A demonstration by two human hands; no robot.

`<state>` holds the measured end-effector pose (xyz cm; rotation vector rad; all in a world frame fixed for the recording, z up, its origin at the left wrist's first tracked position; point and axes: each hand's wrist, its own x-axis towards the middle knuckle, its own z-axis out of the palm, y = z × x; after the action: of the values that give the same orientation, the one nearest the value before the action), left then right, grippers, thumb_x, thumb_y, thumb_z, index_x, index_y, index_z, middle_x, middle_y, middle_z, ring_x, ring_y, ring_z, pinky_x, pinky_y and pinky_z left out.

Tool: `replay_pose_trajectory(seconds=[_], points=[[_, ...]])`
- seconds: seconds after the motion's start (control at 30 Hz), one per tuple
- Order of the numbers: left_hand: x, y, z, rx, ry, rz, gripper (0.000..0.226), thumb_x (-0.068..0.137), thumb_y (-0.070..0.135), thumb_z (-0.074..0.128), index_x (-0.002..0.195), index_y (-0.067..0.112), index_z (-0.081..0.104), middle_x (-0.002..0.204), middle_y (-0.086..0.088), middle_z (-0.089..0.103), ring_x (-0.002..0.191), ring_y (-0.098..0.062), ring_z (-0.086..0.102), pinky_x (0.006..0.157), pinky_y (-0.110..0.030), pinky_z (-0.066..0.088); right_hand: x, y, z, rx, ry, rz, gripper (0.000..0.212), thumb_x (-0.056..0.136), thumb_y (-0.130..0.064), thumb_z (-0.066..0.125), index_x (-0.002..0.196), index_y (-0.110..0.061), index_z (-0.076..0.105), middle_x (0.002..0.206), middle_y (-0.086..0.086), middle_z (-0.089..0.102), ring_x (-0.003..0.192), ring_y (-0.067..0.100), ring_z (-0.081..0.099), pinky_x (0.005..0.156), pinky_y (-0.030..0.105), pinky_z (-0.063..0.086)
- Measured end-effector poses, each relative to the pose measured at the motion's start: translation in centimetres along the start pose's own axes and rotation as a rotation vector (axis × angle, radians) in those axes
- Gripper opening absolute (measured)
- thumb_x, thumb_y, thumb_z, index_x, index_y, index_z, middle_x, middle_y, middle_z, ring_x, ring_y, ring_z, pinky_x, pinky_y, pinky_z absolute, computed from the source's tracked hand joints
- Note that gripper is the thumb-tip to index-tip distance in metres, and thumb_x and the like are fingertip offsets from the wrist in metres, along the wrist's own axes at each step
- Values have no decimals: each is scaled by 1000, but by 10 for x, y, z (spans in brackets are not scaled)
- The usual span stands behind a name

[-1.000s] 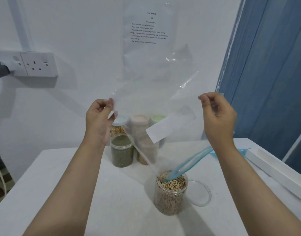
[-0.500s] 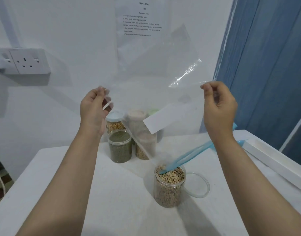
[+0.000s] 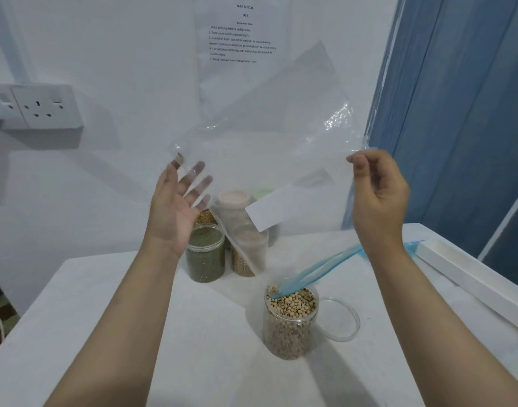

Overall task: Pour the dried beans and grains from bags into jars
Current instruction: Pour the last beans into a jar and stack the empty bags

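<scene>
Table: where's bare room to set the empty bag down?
Two bare patches on the table: front-left, between the left arm and the edge, and the front strip between the arms, short of the open jar. Crowded: the jar cluster at the back, the lid beside the open jar, and the white box along the right edge.

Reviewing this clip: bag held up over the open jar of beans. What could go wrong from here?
1. Only the right hand pinches the clear bag; the left hand is open, so the bag may swing and drop its last bean wide of the open jar.
2. The jar looks nearly full; the bag's blue zip edge rests at its mouth and could flick beans out or tip it.
</scene>
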<state>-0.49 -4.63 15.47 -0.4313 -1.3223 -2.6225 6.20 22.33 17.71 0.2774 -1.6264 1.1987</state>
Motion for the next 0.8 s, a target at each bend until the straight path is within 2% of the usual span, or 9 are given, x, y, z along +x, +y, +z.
replay_pose_trajectory(seconds=[0.07, 0.13, 0.23, 0.33, 0.5, 0.67, 0.8], points=[[-4, -10, 1, -9, 19, -6, 24, 98, 38, 49, 118, 25, 53, 127, -1, 66, 117, -23, 64, 93, -38, 49, -4, 1, -3, 40, 1, 1, 15, 102, -20, 53, 92, -29, 61, 92, -10, 64, 92, 10, 60, 85, 24, 46], [-4, -14, 6, 9, 48, 10, 21, 98, 33, 51, 116, 24, 57, 115, 4, 70, 111, -19, 66, 93, -37, 50, -8, 3, -8, 76, 2, 2, 16, 102, -17, 55, 92, -27, 61, 91, -10, 64, 91, 7, 60, 85, 21, 45], [-3, -13, 20, 33, 47, 44, 23, 100, 33, 49, 117, 23, 61, 103, 6, 68, 103, -18, 67, 95, -38, 53, -12, 10, -20, 106, -24, 13, 13, 101, -18, 57, 92, -27, 61, 89, -10, 63, 88, 8, 59, 83, 23, 46], [-6, -13, 41, 96, 18, 93, 24, 100, 32, 47, 117, 23, 63, 103, 5, 66, 100, -17, 68, 91, -36, 55, -11, 22, -34, 133, -41, 30, 12, 100, -23, 57, 92, -32, 62, 91, -7, 63, 88, 13, 58, 83, 29, 47], [-8, -17, 69, 119, 47, 156, 22, 103, 27, 45, 115, 21, 63, 100, 5, 65, 92, -16, 67, 85, -34, 57, -10, 42, -54, 243, -108, 129, 18, 100, -24, 57, 93, -39, 65, 95, -8, 65, 93, 13, 61, 88, 27, 47], [-14, -23, 91, 164, 97, 191, 23, 102, 30, 47, 114, 20, 64, 100, 6, 65, 90, -14, 66, 82, -33, 55, -9, 62, -70, 306, -155, 184, 9, 99, -22, 58, 96, -30, 63, 95, -2, 64, 92, 15, 61, 88, 25, 46], [-18, -26, 100, 206, 134, 227, 21, 103, 28, 48, 115, 20, 64, 98, 7, 66, 88, -13, 67, 80, -32, 54, -2, 77, -80, 327, -211, 208, 8, 99, -24, 59, 96, -29, 63, 93, -5, 65, 92, 18, 62, 90, 34, 47]])
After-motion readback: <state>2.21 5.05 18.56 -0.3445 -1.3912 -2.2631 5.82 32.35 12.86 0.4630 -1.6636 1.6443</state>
